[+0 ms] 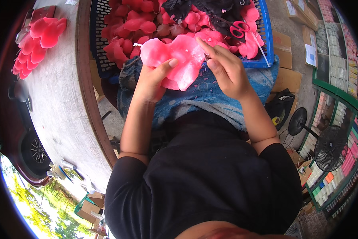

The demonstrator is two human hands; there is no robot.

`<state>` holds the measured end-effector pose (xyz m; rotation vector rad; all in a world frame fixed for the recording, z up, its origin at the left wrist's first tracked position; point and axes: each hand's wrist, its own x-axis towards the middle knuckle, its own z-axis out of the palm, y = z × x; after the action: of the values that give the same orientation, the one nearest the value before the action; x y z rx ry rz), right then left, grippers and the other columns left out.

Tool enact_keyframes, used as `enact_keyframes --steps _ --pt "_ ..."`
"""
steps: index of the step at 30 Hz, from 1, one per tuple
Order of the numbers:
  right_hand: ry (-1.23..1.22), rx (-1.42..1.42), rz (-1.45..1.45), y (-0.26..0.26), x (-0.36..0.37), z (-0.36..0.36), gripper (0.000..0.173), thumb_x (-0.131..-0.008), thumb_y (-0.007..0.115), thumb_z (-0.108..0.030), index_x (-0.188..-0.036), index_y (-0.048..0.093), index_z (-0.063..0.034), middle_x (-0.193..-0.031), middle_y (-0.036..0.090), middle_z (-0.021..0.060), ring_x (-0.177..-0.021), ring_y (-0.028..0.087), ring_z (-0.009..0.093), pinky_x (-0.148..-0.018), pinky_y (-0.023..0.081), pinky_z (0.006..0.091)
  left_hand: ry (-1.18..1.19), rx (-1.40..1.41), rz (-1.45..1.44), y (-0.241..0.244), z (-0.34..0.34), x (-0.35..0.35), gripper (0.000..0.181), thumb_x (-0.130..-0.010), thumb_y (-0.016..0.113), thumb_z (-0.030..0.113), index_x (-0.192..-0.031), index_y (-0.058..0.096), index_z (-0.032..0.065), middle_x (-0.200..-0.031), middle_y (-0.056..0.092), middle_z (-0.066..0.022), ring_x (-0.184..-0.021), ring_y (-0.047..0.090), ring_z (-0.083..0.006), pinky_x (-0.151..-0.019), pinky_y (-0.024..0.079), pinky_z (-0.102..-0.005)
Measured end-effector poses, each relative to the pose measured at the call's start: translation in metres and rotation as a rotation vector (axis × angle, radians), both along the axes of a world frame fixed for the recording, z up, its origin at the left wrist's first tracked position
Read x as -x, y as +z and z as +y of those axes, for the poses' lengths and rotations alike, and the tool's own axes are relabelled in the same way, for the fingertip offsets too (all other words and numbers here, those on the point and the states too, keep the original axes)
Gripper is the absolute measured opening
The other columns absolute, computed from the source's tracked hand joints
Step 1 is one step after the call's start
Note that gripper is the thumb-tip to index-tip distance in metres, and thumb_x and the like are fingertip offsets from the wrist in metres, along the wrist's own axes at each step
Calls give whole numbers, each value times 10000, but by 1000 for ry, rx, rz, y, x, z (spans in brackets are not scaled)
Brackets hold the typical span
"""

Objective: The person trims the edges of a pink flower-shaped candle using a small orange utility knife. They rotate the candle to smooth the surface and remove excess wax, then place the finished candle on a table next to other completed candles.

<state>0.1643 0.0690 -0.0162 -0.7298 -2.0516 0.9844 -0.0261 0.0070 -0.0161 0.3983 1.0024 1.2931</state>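
Note:
My left hand (155,77) grips a lobed pink wax piece (182,56), likely a candle, with a white wick sticking out at its left end. At the piece's right edge is my right hand (226,68), its index finger against the wax and a small dark tool, perhaps a blade, between finger and thumb; most of that tool is hidden. Beyond both hands, a blue plastic basket (265,35) holds many similar pink wax pieces, dark cloth (179,9) and red-handled scissors (239,29). Pink shavings lie on the blue towel (197,98) over my lap.
Along the left runs a pale tabletop (62,89) bearing a row of pink wax pieces (38,44). Cardboard boxes (282,49), a black bag (282,107), standing fans (331,148) and shelves of coloured goods (337,113) are on the right.

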Motion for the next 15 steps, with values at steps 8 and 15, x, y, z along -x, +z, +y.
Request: enact_keyframes --steps 8,15 --pt "-26 1182 448 -5 -3 12 433 -955 443 -310 -1302 466 -52 -745 485 12 -653 448 95 -578 400 228 -1 -87 67 -5 1 -5 449 -754 678 97 -1148 478 21 -1052 579 -80 -986 572 -171 -864 465 -322" --pt "-3 1825 665 11 -3 2 388 -903 477 -278 -1239 449 -87 -796 508 52 -625 480 122 -582 444 265 104 -181 27 -5 -1 -7 468 -800 654 170 -1186 446 7 -1091 568 -101 -1021 567 -200 -899 452 -342"
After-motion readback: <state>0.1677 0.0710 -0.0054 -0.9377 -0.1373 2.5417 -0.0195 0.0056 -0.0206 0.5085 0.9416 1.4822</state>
